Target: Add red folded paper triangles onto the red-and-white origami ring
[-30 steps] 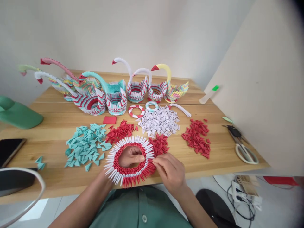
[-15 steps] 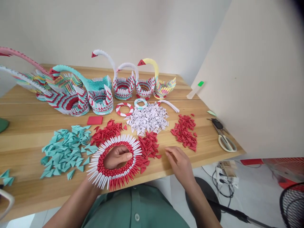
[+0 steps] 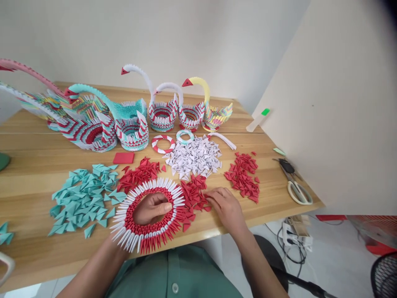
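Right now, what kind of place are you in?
It looks like a craft corner in a room: paper swans stand on a wooden table, with folded paper bits and scissors.

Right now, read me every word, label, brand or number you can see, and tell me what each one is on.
There is no text that I can read.
The power strip and the scissors show too small to tell any marking.
The red card shows no lettering.

Pale walls (image 3: pixel 217 37) met in a corner behind the wooden surface (image 3: pixel 149 93); past its right edge, cables (image 3: pixel 296 248) lay on light floor (image 3: pixel 229 256).
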{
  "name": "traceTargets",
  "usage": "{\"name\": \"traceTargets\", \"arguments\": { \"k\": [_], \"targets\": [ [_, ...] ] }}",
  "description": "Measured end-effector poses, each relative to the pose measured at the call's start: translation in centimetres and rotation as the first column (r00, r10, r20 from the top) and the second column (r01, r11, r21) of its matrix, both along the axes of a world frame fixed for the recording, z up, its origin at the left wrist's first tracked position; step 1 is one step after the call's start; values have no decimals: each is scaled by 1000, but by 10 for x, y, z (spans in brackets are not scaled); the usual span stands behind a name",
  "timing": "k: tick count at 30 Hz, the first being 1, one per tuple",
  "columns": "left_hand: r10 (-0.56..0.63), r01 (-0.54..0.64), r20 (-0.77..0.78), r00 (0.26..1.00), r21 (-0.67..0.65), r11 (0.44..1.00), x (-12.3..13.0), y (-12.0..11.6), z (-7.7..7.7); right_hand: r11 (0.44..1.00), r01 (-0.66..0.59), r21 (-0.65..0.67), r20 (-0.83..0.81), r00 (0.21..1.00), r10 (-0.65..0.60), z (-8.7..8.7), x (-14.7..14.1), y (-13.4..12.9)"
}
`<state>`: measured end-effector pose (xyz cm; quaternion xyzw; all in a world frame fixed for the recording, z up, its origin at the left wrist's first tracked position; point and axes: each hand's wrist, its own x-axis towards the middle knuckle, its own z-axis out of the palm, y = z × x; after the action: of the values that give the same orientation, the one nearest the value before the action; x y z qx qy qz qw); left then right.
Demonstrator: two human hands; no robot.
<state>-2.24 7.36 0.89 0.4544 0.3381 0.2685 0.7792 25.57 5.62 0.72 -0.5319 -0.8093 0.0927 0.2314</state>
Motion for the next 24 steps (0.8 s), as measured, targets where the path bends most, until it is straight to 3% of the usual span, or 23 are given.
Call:
{"name": "traceTargets", "arguments": {
  "k": [5, 11, 15, 18, 21, 24],
  "targets": [
    [-18, 18, -7, 1000, 13, 1000, 2, -1, 7, 998, 36, 46, 54, 998, -39, -4, 4, -8],
    [76, -72, -73, 994, 58, 996, 5, -2, 7, 995, 82, 51, 77, 993, -86, -4, 5, -9],
    [78, -76, -38, 996, 57, 996, 6, -2, 8, 994, 92, 55, 38, 995, -94, -4, 7, -12],
    [24, -23, -8, 1000, 49, 999, 5, -2, 6, 987, 160, 21, -83, 984, -158, 4, 1, -19],
    [-3, 2, 17, 1000, 50, 999, 5, -3, 2, 972, 199, -129, -285, 931, -228, 21, -15, -27],
    [24, -28, 50, 998, 81, 996, 6, -4, -1, 950, 137, -282, -431, 866, -253, 38, -32, -32]
  ]
}}
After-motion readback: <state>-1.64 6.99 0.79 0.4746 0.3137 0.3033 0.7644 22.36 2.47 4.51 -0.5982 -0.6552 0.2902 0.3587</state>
